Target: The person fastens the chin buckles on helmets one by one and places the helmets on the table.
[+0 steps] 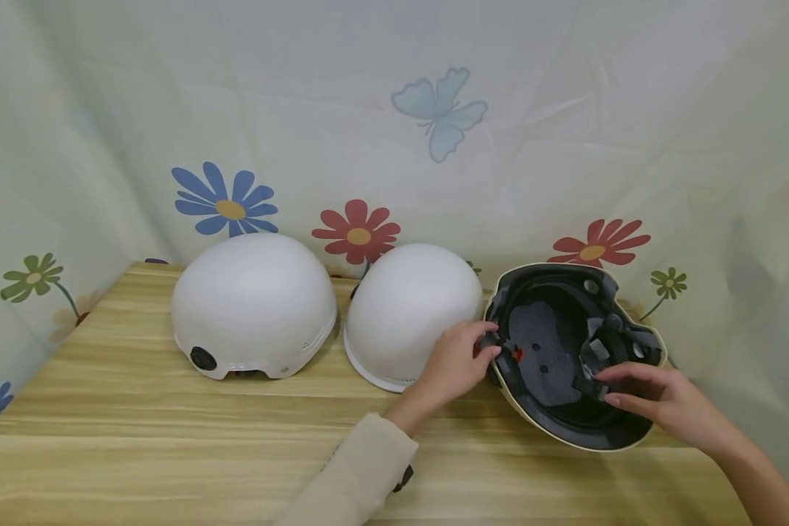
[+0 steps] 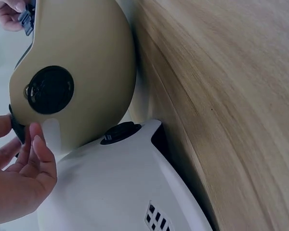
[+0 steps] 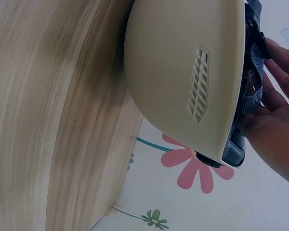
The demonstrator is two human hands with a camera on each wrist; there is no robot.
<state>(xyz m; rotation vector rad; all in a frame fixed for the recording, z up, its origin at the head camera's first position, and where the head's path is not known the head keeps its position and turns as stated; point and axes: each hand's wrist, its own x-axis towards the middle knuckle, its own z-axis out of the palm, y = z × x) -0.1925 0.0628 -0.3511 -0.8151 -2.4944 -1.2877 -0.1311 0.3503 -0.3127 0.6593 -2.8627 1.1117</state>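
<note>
— Grip first: what do the two hands hold?

— Both work at the upturned cream helmet (image 1: 568, 358) at right of centre in the head view. The left hand (image 1: 456, 365) pinches the helmet's near-left rim, fingers curled at the dark strap buckle (image 1: 508, 349) with its red tab. The right hand (image 1: 657, 398) rests on the inner webbing (image 1: 598, 365) at the right side, its fingertips (image 1: 614, 399) closed on the dark strap.

— And where does the helmet lie?

— On the wooden tabletop (image 1: 138, 431), shell down and tilted toward the camera, its black padded lining facing up. The left wrist view shows its cream shell (image 2: 82, 62) with a round black knob (image 2: 49, 89); the right wrist view shows a slotted vent (image 3: 198, 84) in the side.

— What else is in frame?

— Two white helmets sit dome-up on the tabletop: one at left of centre (image 1: 255, 303), one in the middle (image 1: 408, 310) just beside the left hand. A pale curtain (image 1: 434, 109) printed with flowers and a butterfly fills the background.
</note>
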